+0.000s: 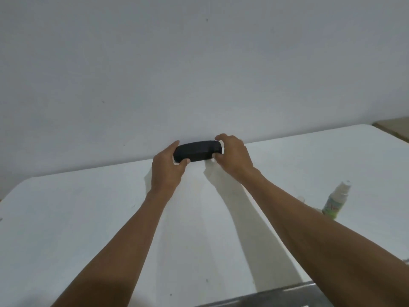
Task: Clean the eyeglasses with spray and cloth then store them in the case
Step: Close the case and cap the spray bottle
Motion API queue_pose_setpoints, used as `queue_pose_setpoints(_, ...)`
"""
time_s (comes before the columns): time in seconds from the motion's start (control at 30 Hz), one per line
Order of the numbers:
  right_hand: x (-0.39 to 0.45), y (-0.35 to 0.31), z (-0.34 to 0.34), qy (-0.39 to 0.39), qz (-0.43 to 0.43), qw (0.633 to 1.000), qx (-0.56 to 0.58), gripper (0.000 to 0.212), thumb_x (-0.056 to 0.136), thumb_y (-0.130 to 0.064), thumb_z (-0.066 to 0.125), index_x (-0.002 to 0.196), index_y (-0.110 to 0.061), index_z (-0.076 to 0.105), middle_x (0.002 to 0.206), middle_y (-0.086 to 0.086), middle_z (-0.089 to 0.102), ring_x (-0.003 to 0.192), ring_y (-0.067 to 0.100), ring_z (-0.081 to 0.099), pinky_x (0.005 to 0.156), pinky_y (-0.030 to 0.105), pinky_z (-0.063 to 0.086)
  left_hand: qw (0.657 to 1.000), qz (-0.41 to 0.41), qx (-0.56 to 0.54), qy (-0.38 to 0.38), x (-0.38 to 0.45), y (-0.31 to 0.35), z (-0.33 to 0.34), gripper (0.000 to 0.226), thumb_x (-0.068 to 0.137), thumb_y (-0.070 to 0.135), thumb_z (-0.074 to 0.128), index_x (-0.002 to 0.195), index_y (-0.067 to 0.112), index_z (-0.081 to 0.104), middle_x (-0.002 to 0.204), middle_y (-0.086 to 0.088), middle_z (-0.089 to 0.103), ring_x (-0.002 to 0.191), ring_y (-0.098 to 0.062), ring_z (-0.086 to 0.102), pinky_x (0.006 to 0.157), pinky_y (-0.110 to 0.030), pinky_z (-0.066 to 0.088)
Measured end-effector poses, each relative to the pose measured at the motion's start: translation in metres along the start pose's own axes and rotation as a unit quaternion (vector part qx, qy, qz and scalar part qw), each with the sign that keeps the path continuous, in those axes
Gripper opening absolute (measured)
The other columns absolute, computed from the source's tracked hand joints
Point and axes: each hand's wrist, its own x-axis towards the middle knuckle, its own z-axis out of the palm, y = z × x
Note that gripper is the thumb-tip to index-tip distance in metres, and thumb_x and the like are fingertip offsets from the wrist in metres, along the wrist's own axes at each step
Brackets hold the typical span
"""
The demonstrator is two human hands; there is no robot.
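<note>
— Where is the case lying?
— The black, rounded oblong eyeglasses case [197,150] is sitting closed at the far edge of the white desk [88,218], near the pale wall [199,63], its long axis running left to right.
— And the hands?
— The left hand [166,171] is gripping its left end, fingers [184,161] curling round it; the right hand [234,155] is gripping the right end.
— Any writing?
— The small white spray bottle with a green label [336,201] is standing well to the right; its label is looking too blurred to read.
</note>
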Motion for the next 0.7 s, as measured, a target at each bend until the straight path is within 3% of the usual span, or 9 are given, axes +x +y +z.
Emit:
queue_pose_setpoints(0.1, -0.018, -0.008, -0.027, 0.044, -0.004, 0.999, 0.003, 0.039, 0.094, -0.020, 0.067, 0.132, -0.017, 0.060, 0.123, 0.007, 0.063, 0.110, 0.025, 0.062, 0.087, 0.031, 0.047, 0.999, -0.007, -0.022, -0.023, -0.012, 0.027, -0.002, 0.068, 0.081, 0.023, 0.085, 0.143, 0.020, 0.057, 0.123, -0.007, 0.072, 0.109, -0.024, 0.069, 0.098, -0.041, 0.057)
queue_pose_setpoints(0.27, -0.052, -0.020, -0.085, 0.113, -0.012, 0.993, -0.010, 0.030, 0.093, -0.020, 0.064, 0.123, -0.018, 0.067, 0.117, 0.005, 0.069, 0.107, 0.024, 0.064, 0.088, 0.038, 0.053, 0.994, 0.038, -0.056, -0.080, -0.047, 0.085, 0.004, 0.050, 0.082, 0.019, 0.084, 0.129, 0.011, 0.067, 0.113, -0.006, 0.074, 0.107, -0.018, 0.070, 0.100, -0.039, 0.055)
queue_pose_setpoints(0.5, -0.121, -0.001, -0.153, 0.236, -0.023, 0.970, -0.060, 0.024, 0.095, -0.020, 0.061, 0.118, -0.021, 0.069, 0.106, -0.001, 0.071, 0.106, 0.022, 0.060, 0.074, 0.035, 0.050, 0.978, 0.102, -0.038, -0.176, -0.111, 0.141, 0.040, 0.040, 0.085, 0.020, 0.079, 0.124, 0.017, 0.072, 0.114, -0.001, 0.072, 0.103, -0.015, 0.067, 0.097, -0.038, 0.054)
queue_pose_setpoints(0.7, -0.179, 0.040, -0.168, 0.304, 0.019, 0.952, -0.017, 0.045, 0.088, -0.038, 0.071, 0.128, -0.020, 0.062, 0.114, 0.000, 0.068, 0.111, 0.022, 0.058, 0.074, 0.028, 0.040, 0.965, 0.117, -0.036, -0.231, -0.145, 0.167, 0.069, 0.051, 0.084, 0.022, 0.082, 0.132, 0.019, 0.065, 0.116, -0.003, 0.068, 0.101, -0.017, 0.064, 0.095, -0.034, 0.053)
